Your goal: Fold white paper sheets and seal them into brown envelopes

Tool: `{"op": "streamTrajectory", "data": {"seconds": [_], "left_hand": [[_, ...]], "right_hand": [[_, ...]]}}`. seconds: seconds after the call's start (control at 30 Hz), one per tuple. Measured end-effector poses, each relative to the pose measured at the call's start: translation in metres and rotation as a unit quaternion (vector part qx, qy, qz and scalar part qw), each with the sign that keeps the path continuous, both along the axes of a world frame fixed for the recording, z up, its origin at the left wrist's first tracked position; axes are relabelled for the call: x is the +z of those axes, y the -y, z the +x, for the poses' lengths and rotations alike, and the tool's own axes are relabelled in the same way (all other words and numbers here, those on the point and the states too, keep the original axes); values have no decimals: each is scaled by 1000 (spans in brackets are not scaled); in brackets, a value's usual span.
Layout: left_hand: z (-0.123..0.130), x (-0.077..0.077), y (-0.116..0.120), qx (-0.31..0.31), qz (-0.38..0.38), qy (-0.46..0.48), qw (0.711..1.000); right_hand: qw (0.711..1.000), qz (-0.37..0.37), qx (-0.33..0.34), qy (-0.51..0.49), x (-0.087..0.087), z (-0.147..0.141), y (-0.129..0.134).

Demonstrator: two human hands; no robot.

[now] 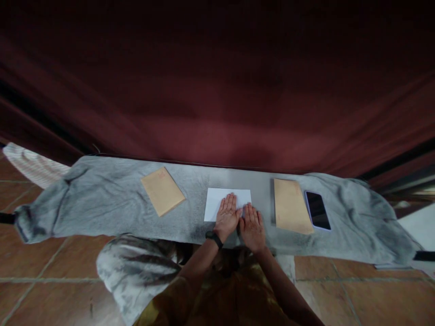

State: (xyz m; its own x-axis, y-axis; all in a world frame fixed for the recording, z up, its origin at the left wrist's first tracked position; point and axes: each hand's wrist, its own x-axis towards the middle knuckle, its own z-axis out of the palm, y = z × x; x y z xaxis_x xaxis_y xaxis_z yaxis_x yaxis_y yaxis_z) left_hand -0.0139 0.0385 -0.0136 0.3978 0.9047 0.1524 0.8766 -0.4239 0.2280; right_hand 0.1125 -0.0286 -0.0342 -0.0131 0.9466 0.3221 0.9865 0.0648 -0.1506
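Observation:
A sheet of white paper (214,203) lies on the grey cloth in front of me. My left hand (227,217), with a dark band at the wrist, rests flat on the paper with its fingers stretched out. Beside it, my right hand (252,227) lies flat at the paper's lower right corner, fingers extended and thumbs close together. Neither hand grips anything. The hands cover the lower right part of the paper.
One brown envelope (163,191) lies tilted to the left. A stack of brown envelopes (292,206) is on the right, with a phone (318,210) next to it. Grey cloth (112,199) covers the narrow surface; a dark red curtain (217,113) hangs behind.

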Motion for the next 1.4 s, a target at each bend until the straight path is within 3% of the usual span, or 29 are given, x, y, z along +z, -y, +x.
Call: {"op": "streamTrajectory", "data": {"seconds": [0.23, 0.47, 0.7, 0.83, 1.4], "left_hand": [[-24, -2, -23, 44, 11, -22, 999], [-42, -2, -27, 89, 19, -26, 995], [-45, 5, -25, 74, 9, -27, 997], [-46, 5, -24, 70, -7, -38, 997], [-47, 3, -24, 107, -4, -28, 994]], "right_hand": [[1000, 9, -12, 5, -1, 0, 0], [1000, 4, -27, -14, 4, -5, -3], [993, -80, 51, -66, 25, -40, -56], [991, -97, 66, -70, 24, -53, -77], [998, -53, -15, -26, 9, -26, -80]]}}
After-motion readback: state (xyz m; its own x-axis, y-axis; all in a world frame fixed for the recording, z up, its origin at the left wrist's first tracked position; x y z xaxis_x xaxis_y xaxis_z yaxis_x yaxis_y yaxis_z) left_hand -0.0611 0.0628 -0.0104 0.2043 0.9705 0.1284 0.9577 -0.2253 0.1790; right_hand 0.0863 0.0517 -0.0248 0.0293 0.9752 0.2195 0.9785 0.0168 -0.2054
